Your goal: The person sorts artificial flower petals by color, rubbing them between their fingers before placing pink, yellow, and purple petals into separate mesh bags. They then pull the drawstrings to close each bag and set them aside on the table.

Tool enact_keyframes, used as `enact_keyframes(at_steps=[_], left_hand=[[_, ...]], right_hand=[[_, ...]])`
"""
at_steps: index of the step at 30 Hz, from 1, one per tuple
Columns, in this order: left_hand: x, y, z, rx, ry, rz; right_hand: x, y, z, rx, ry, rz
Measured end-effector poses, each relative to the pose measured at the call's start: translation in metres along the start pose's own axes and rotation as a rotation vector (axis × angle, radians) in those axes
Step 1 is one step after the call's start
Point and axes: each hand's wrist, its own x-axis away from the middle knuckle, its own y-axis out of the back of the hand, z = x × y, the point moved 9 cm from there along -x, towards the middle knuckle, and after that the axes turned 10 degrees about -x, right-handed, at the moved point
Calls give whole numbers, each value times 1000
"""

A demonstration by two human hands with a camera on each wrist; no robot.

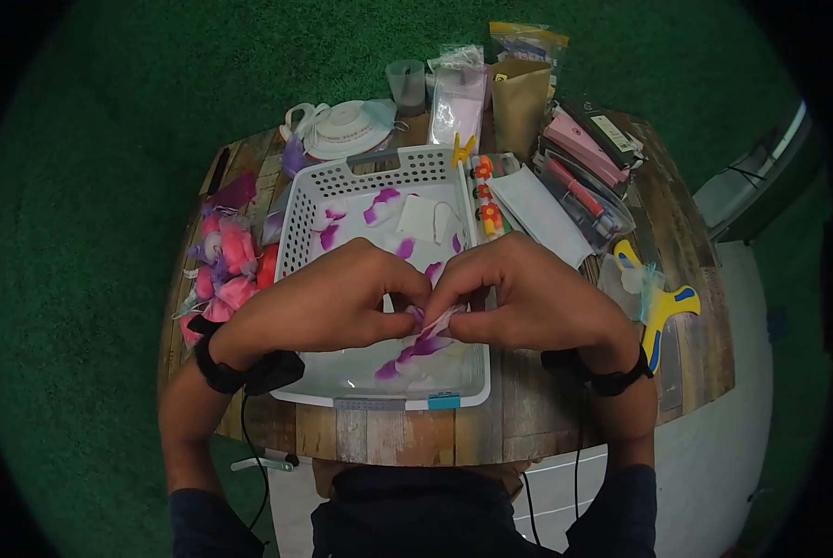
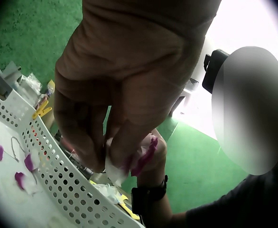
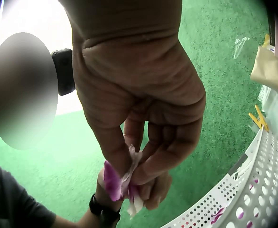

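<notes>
Both hands meet over a white perforated plastic basket (image 1: 483, 367). My left hand (image 1: 337, 293) pinches purple-and-white petals (image 1: 428, 344) between thumb and fingertips. From the other side my right hand (image 1: 542, 293) grips the same soft bunch, fingertips close against the left ones. In the right wrist view, a purple petal (image 3: 112, 183) and whitish, crumpled material stick out below the right thumb and fingers. The left wrist view shows white and magenta edges (image 2: 146, 156) beside the left thumb. More loose petals (image 1: 382, 206) lie scattered in the basket, near a small white card (image 1: 418, 218) with a loop.
Pink and purple pouches (image 1: 235, 251) lie left of the basket. A ribbon roll (image 1: 347, 128) and a plastic cup (image 1: 406, 86) stand behind. A yellow clothespin (image 1: 463, 149) clips the rim. To the right are a pen box (image 1: 584, 200) and a yellow-blue tool (image 1: 663, 316).
</notes>
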Motion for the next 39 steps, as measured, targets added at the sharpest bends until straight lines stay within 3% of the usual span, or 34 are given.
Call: enact_keyframes(at_steps=[4,5,7,8,9,10,12,14,15,19,22,24,30,37,39], left_hand=[[2,10,7,17,49,-109],[2,11,8,14,52,-116],[4,19,26,323,195,-232],[4,23,35,383,219,-287],[3,25,33,377,213,-298],[6,35,32,473,184,-429],[11,49,32,590,136,-597],[12,52,29,586,104,-690],[14,55,27,593,81,-776],[15,51,14,556,75,-850],[20,55,0,332,15,-954],[26,58,-19,71,-170,-1052],[26,56,-39,-81,-243,-1009],[25,55,-43,-42,-293,-1000],[21,55,-44,7,-300,-908]], right_hand=[[2,11,7,-96,121,-74],[4,21,10,-164,164,-171],[7,34,11,-416,237,-332],[6,30,14,-407,245,-326],[10,36,10,-577,235,-450],[15,41,4,-746,226,-574],[13,32,3,-829,270,-545],[12,17,-13,-1199,230,-651],[11,9,-20,-1257,187,-647],[9,-21,-26,-1455,59,-569],[12,-25,-22,-1479,44,-558],[12,-26,-23,-1488,44,-568],[13,-21,-20,-1512,62,-584],[12,-12,-21,-1490,135,-575],[11,-12,-23,-1462,170,-585]])
